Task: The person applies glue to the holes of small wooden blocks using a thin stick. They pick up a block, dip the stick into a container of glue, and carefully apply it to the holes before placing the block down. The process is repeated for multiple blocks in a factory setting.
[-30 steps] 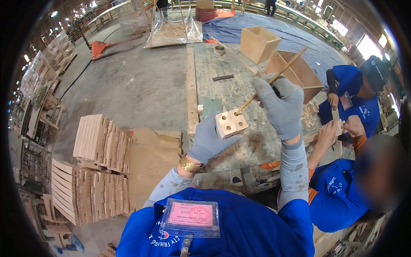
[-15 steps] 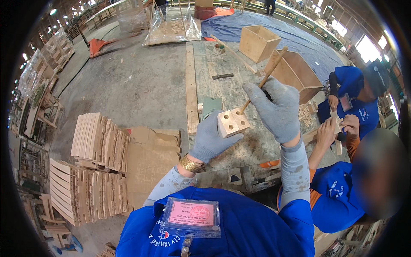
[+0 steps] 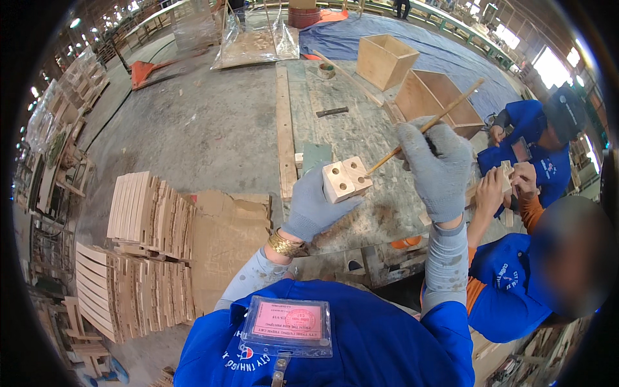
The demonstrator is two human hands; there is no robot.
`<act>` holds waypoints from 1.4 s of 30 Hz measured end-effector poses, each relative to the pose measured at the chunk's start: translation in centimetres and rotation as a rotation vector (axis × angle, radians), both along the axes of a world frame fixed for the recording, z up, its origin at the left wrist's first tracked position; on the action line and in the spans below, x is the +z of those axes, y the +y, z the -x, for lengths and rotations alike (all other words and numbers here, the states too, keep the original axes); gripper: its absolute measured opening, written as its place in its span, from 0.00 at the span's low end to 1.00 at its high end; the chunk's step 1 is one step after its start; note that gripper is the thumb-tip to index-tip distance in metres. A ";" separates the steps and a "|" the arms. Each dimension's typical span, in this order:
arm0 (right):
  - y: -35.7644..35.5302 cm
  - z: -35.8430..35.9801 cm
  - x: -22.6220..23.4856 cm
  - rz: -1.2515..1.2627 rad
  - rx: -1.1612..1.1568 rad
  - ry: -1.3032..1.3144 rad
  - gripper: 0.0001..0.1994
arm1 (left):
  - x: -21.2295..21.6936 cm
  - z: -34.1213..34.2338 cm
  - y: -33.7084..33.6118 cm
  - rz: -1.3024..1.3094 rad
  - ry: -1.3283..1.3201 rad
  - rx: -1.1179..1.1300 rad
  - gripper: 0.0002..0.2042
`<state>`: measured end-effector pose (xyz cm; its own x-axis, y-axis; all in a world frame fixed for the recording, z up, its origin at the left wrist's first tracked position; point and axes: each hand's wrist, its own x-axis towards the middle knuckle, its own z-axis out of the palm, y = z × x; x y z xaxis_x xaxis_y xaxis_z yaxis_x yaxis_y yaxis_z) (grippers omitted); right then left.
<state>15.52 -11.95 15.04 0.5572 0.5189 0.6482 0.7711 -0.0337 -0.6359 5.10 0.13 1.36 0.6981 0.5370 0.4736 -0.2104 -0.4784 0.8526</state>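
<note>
My left hand (image 3: 317,205), in a grey glove, is closed around pale wooden blocks (image 3: 343,188) whose upturned faces have several round drilled holes. They sit tightly side by side, perhaps as one piece. My right hand (image 3: 438,169), also gloved, grips a long thin wooden stick (image 3: 446,111) between thumb and fingers. The stick slants down to the left, its lower tip at the blocks' right edge, beside a hole. Whether the tip touches the wood, I cannot tell. Both hands are above a worn workbench (image 3: 351,138).
On the bench lie a dark bar-like tool (image 3: 332,111), a tape roll (image 3: 326,71) and a grey-green plate (image 3: 316,157). Two open wooden boxes (image 3: 385,62) stand at the far right. Stacked wooden slats (image 3: 148,258) rest on cardboard at left. Two co-workers (image 3: 509,284) handle wood pieces at right.
My right hand has moved right and slightly down, and the stick leans over more. Its tip has come out of a hole to the blocks' edge. My left hand has shifted slightly left.
</note>
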 end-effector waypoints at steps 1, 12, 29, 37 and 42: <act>0.0 0.0 -0.2 0.017 0.021 -0.028 0.07 | 0.0 0.0 0.0 -0.002 -0.002 -0.004 0.23; 0.8 0.6 -0.6 0.133 0.064 -0.214 0.12 | 0.2 0.3 0.0 0.021 -0.002 -0.024 0.25; 0.1 1.1 0.6 -0.140 -0.023 0.106 0.10 | 0.3 0.6 0.4 0.014 0.059 -0.036 0.26; -2.2 -0.6 -4.8 -0.285 0.124 0.421 0.11 | 1.2 1.9 1.6 0.211 -0.047 0.032 0.25; -0.8 1.1 -15.2 -0.059 0.122 -0.183 0.35 | 2.8 3.3 5.0 0.479 -0.193 0.163 0.22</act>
<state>14.39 -12.80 -0.20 0.3629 0.5334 0.7640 0.8698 0.1002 -0.4831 1.76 5.12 4.17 0.5121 0.8184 0.2608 -0.3403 -0.0854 0.9364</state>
